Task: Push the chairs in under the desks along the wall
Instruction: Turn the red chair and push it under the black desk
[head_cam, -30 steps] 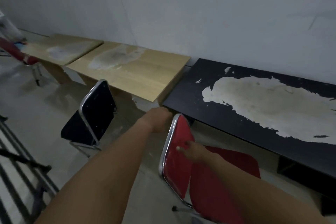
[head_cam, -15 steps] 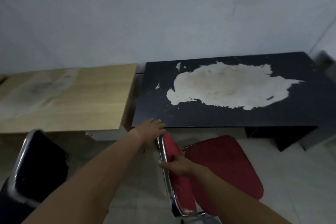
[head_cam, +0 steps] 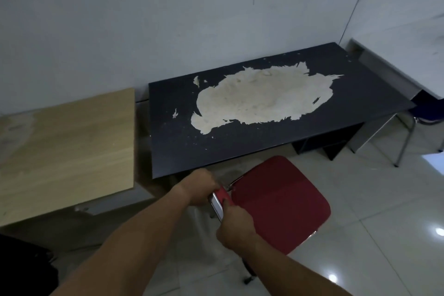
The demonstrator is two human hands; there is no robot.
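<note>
Here, going left to right as I see it from the head camera:

Black chair [head_cam: 24, 264]: only a dark corner shows at the lower left edge of the frame; I cannot tell how it stands.

Wooden worktop [head_cam: 64, 149]: left of the frame, pale wood with a worn grey patch, its back edge against the wall [head_cam: 168, 19].

Black worktop [head_cam: 264, 113]: centre of the frame, just beside the wooden one with a narrow gap between them. A large pale patch where the dark surface has peeled off covers its middle.

Left hand [head_cam: 200, 187]: lower centre, closed over the far end of the red backrest, close to the front edge of the black worktop.

Right hand [head_cam: 234, 224]: just below the left hand, clamped on the near end of the same backrest, with the chrome rim showing between my two hands.

Red chair [head_cam: 281, 204]: lower centre-right, on the tiled floor [head_cam: 384, 235]. The seat is turned to the right and lies almost wholly outside the black worktop, only its far corner near the front edge.

Grey worktop [head_cam: 396, 72]: right edge of the frame, against the side wall, with a blue seat partly visible under it.
</note>
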